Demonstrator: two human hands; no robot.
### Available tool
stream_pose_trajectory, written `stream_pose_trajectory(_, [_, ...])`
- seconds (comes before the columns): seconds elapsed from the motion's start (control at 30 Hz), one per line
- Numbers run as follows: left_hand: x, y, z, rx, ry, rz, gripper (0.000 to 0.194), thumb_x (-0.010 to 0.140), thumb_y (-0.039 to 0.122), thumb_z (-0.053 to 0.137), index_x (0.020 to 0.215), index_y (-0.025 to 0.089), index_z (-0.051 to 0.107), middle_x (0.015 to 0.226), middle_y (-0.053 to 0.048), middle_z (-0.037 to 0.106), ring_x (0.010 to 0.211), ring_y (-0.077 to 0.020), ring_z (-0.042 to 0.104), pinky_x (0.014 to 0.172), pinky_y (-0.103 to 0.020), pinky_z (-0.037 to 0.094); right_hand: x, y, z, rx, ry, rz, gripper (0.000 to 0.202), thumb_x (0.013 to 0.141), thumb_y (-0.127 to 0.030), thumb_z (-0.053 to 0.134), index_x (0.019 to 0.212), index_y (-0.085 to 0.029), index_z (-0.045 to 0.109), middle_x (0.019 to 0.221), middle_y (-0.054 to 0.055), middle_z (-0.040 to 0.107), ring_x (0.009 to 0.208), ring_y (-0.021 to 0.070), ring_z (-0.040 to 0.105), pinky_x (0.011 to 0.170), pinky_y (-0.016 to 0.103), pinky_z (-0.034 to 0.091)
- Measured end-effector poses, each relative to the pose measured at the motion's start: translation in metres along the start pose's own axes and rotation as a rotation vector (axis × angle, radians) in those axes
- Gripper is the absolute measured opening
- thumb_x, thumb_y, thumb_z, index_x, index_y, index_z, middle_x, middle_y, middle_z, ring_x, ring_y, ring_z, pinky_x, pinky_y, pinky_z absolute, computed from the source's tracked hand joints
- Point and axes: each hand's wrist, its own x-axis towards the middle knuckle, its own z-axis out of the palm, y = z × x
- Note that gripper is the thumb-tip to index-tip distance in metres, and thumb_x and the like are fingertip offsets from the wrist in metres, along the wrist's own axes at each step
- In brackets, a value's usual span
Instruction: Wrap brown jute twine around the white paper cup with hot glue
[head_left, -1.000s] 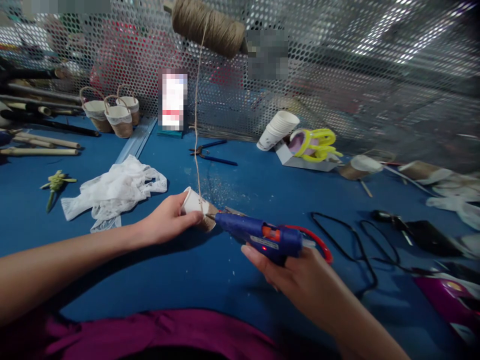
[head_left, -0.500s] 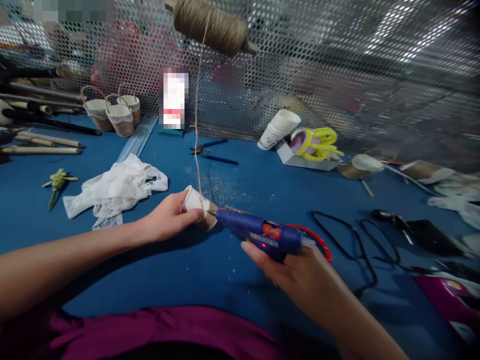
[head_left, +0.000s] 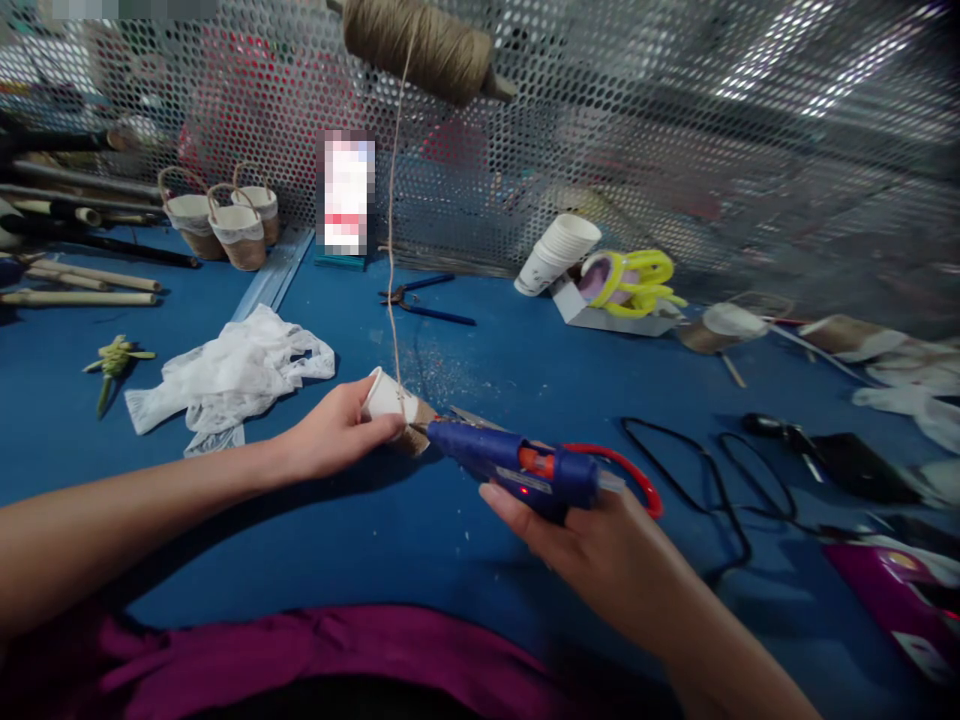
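My left hand is closed around a white paper cup, tilted on its side. Brown twine is wrapped about the cup's lower part, and a strand of twine runs up from it to a large spool. My right hand grips a blue hot glue gun, whose small light glows red. The gun's nozzle is at the wrapped part of the cup, by my left thumb. Behind the gun show a red loop handle and a metal blade, apparently scissors; whether my right hand also holds them is unclear.
White lace lies left of the cup, pliers behind it. Several finished little baskets stand back left near a phone. Stacked paper cups and a yellow-handled item are back right. A black cord crosses the right side.
The view has shifted very slightly. Both hands keep their hold, and the glue gun's nozzle stays at the twine-wrapped cup.
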Motion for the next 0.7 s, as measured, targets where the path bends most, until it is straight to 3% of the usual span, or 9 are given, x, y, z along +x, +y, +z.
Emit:
stream_pose_trajectory(0.13, [-0.0025,-0.0001,-0.0001,0.026,-0.022,0.012,0.026,0.077,0.025,0.048,0.098,0.01,0.052,0.086,-0.008,0.061,0.075,-0.0165,0.055,0.071,-0.03,0.045,0.0013,0.0033,-0.0008,-0.006,0.007,0.03,0.027,0.077,-0.039,0.05,0.055,-0.024,0.051,0.042,-0.002,0.05,0.048,0.015,0.056,0.047,0.025,0.046])
stream_pose_trajectory(0.27, [-0.004,-0.0015,-0.0009,0.038,-0.056,0.031,0.028,0.077,0.027,0.049,0.099,0.009,0.052,0.086,-0.008,0.061,0.073,-0.0152,0.055,0.068,-0.027,0.045,0.002,0.0044,-0.0015,0.018,-0.015,0.064,0.038,0.079,-0.04,0.048,0.046,-0.022,0.042,0.036,-0.004,0.044,0.034,0.0089,0.041,0.036,0.023,0.037])
stream_pose_trajectory(0.7, [-0.0063,-0.0067,-0.0038,0.129,-0.074,0.112,0.025,0.078,0.027,0.048,0.095,0.01,0.053,0.085,-0.007,0.062,0.075,-0.0157,0.057,0.069,-0.026,0.046,0.0073,0.0074,-0.004,0.151,-0.067,0.21,0.037,0.078,-0.042,0.047,0.048,-0.02,0.043,0.04,-0.004,0.045,0.037,0.0086,0.045,0.042,0.023,0.039])
